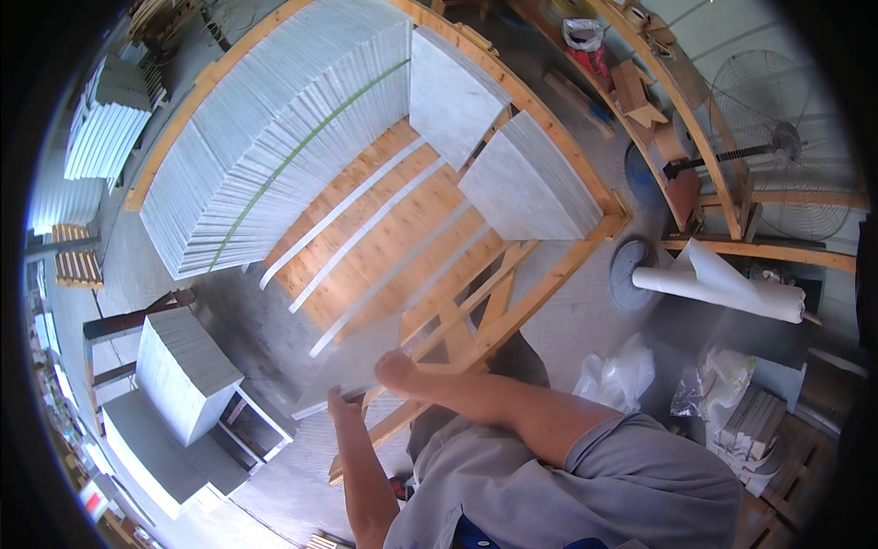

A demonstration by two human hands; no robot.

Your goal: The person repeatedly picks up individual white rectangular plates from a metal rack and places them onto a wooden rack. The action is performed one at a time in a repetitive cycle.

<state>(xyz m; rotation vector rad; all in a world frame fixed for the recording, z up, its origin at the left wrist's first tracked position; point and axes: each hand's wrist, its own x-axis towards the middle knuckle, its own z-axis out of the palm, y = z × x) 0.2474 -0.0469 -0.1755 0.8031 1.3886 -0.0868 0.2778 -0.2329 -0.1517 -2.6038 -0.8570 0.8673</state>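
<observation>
Your left hand (343, 403) grasps the lower edge of a thin grey slab (346, 366), near its left end. Your right hand (395, 369) is curled and appears to grasp the same slab by its right end; the fingertips are hidden, so I cannot tell how far they reach underneath. The slab is in front of your body, tilted, beside the near side of the wooden crate (611, 212). Probably you hold it from two places so that the weight is shared and the plate does not twist. Your left forearm rises steeply from below, while your right forearm comes across from the right, almost level, with the elbow kept wide.

Behind the slab, pale strips (306, 296) lie across the plywood (384, 256); I suppose they keep the load off the bare wood. To the left, a block of slabs (187, 375) stands on a low support. Farther, inside the crate, one long row of slabs (283, 128) stands on edge, with a green strap (309, 135) along it, perhaps for keeping it together. Two shorter stacks (526, 183) stand against the right side, where the frame can support them.
</observation>
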